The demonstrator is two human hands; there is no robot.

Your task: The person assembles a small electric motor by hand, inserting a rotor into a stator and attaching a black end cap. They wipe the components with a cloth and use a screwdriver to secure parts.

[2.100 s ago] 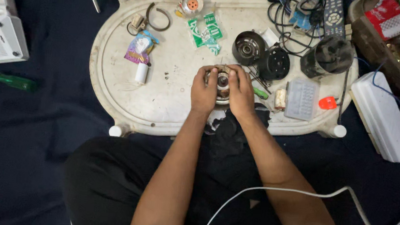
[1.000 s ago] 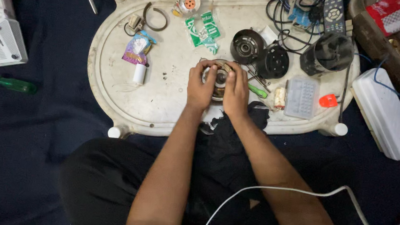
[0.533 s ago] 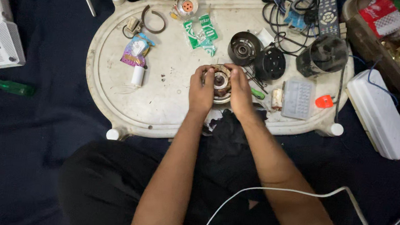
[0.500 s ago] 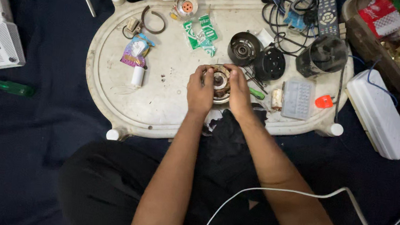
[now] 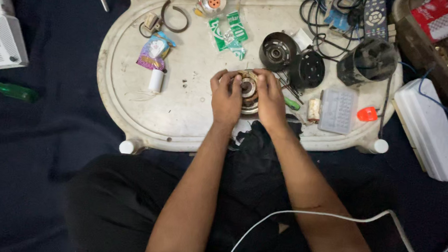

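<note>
Two hands hold one round metal motor part point(image 5: 248, 90) at centre of the frame, on the white oval tabletop point(image 5: 181, 122). Left hand point(image 5: 226, 97) and right hand point(image 5: 270, 98) both have fingers clamped on its rim, one each side. Black motor shell point(image 5: 277, 51) lies just upper right; green screwdriver point(image 5: 9, 90) at far left.

The small motor core point(image 5: 248, 90) between the hands looks like dull metal with coppery windings. The oval tray point(image 5: 182, 112) is matt, scuffed off-white plastic. A glossy green plastic wrapper point(image 5: 229, 34) lies on it, beside dark matt metal motor housings point(image 5: 277, 51). Underneath lies soft navy cloth point(image 5: 49, 117).
</note>
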